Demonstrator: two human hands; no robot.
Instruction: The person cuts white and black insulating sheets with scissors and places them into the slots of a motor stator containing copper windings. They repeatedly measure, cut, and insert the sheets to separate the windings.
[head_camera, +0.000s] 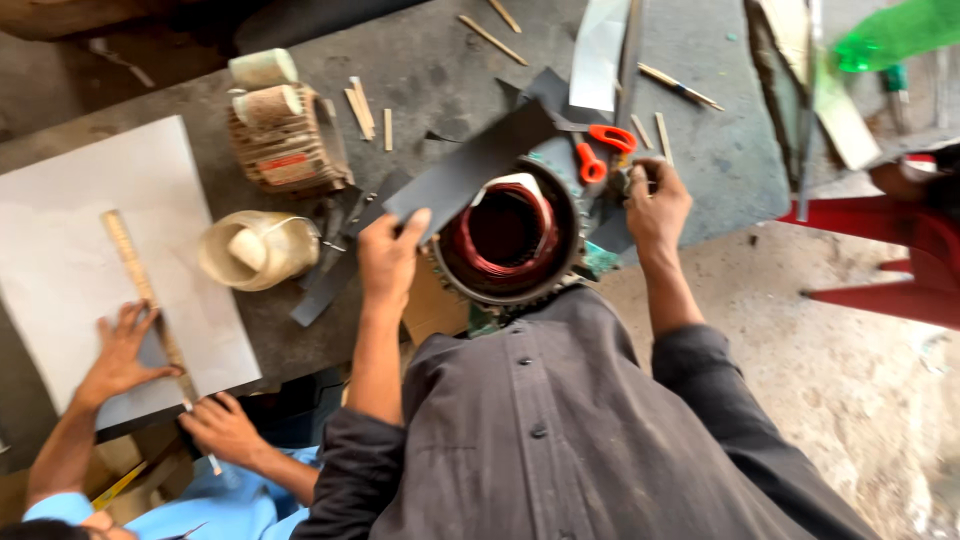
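Dark grey insulation sheet strip (470, 168) pinched in my left hand (388, 252) over round copper-wound motor stator (505, 240); my right hand (655, 205) fingers curled, grip unclear.

White sheet (60, 250), wooden ruler (135, 275), cord spools (285, 135), red chair (900, 260).

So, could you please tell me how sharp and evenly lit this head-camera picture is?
In the head view, motion blur smears the whole frame: the left hand on the dark sheet and the right hand by the orange scissors are soft-edged, and the green object at top right streaks. Light is flat daylight, the white sheet nearly washed out.
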